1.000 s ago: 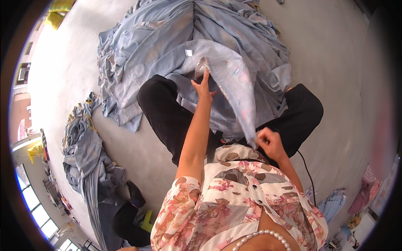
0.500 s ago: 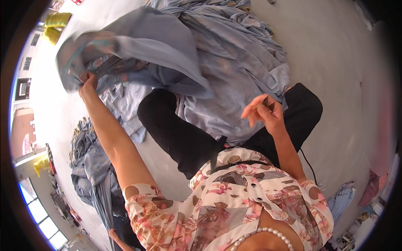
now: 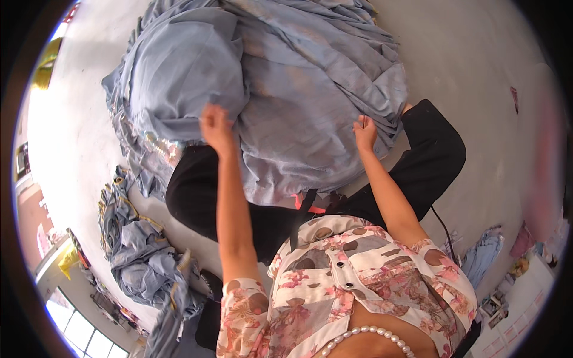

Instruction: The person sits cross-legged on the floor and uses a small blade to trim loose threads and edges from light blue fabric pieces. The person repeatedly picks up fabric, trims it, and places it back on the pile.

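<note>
both hands point(image 3: 216, 126) pinch blue cloth point(image 3: 298, 113) edges, fingers buried.

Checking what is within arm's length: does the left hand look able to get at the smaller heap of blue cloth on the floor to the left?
Probably yes: the left hand grips the big blue cloth, but bare floor leads to the heap.

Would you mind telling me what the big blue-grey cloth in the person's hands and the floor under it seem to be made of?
The blue-grey cloth looks like thin woven fabric, matte: it drapes and creases in soft folds where the left hand and right hand grip it. The floor looks like smooth pale concrete or screed, though glare leaves that open.
</note>
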